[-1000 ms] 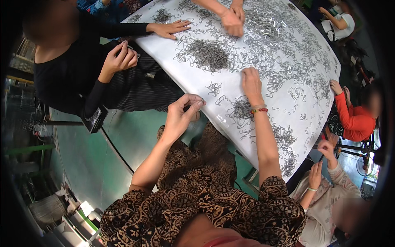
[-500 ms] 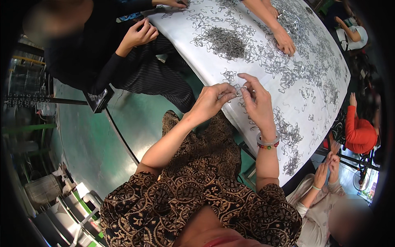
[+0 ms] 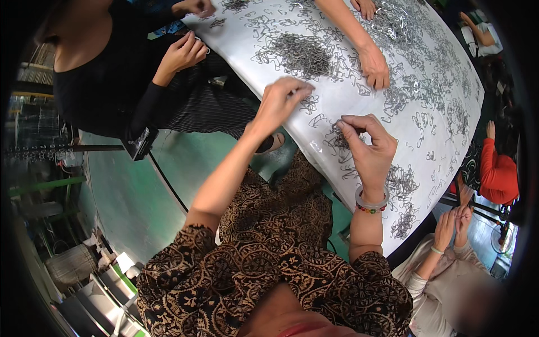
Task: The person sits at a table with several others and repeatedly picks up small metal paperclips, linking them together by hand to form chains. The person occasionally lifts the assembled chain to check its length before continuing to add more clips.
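**Hands apart again over the wire clips**

Half a second ago both hands met at one spot by the near edge of the surface (image 3: 449,67); now they have separated. The left hand (image 3: 282,100) sits near that edge, its grip pinched shut, though what it pinches is too small to tell. The right hand (image 3: 368,143) hovers just beside it, fingertips (image 3: 343,128) clenched on a bent wire clip (image 3: 337,136) pulled from the loose scatter there. A dense pile of clips (image 3: 300,53) lies further in. Another person's hand (image 3: 373,66) rests on the surface just beyond, and a person in black (image 3: 101,84) sits at the left edge.
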